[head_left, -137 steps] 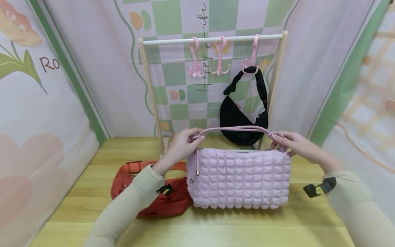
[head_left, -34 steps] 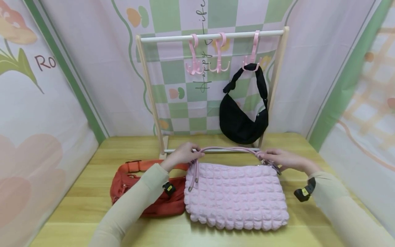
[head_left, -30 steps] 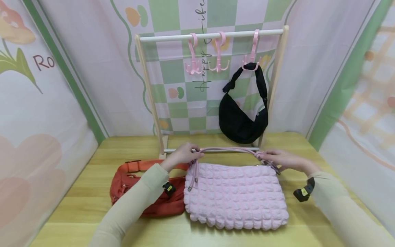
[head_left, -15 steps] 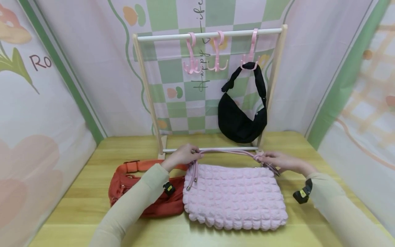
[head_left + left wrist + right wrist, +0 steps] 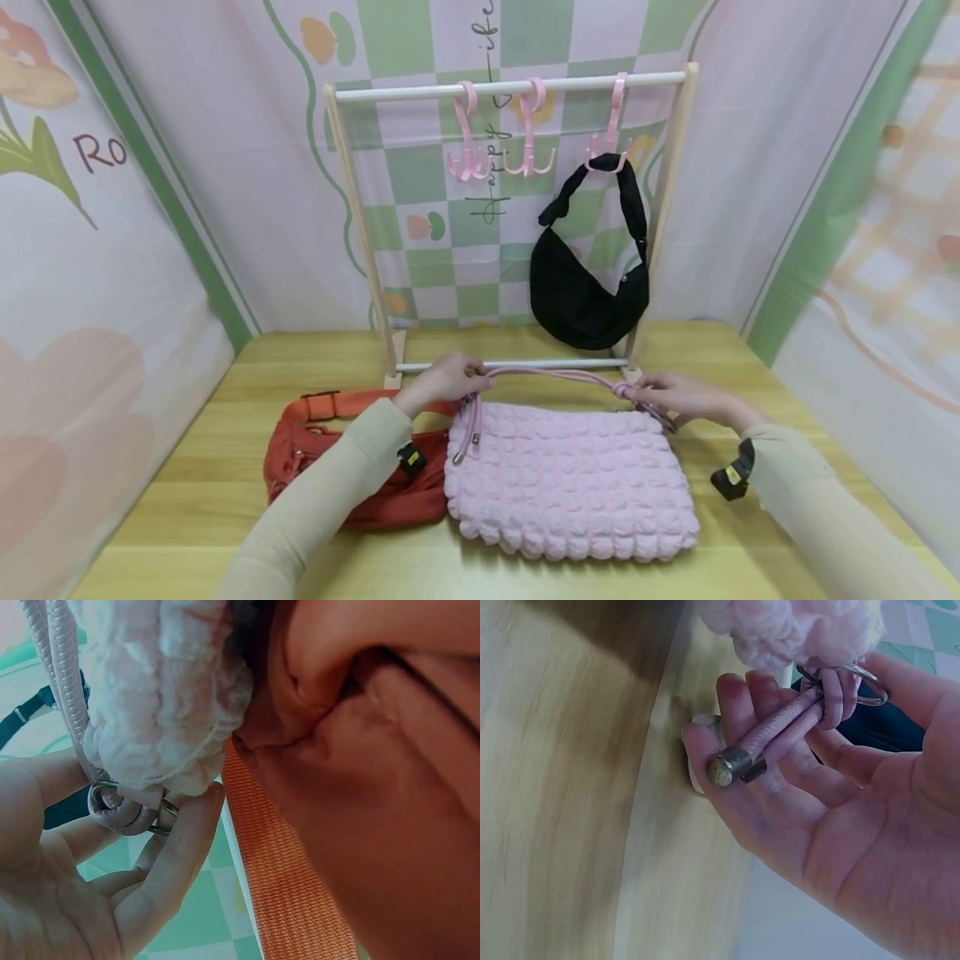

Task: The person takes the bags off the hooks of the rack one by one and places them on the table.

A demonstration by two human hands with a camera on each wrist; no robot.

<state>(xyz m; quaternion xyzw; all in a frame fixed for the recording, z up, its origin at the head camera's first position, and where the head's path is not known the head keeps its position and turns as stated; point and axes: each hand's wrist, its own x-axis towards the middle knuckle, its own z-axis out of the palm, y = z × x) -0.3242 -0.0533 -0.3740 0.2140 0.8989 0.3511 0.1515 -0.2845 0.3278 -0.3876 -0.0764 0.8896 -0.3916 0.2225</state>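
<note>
A pink quilted handbag [image 5: 570,479] with a bubbly surface lies leaning back on the table, its thin cord strap [image 5: 551,372] arched above its top edge. At the strap's left end my left hand [image 5: 450,377] pinches the cord by its knot; the left wrist view shows the knot and metal ring [image 5: 120,806] among the fingers. My right hand [image 5: 686,396] holds the strap's right knot [image 5: 622,388] between thumb and fingers. Metal-tipped cord ends [image 5: 769,739] lie across its loosely curled fingers in the right wrist view.
A red bag [image 5: 405,492] with an orange strap lies left of the handbag, partly under my left forearm. Behind stands a rack [image 5: 678,158] with several pink parts, including hooks [image 5: 528,158]; a black bag [image 5: 581,292] hangs from the right hook. Fabric walls enclose the wooden table [image 5: 187,508].
Since the oldest frame, both hands have come down with the handbag, which has gone from upright to leaning back on the table. Over the last second, the strap and right hand sink slightly.
</note>
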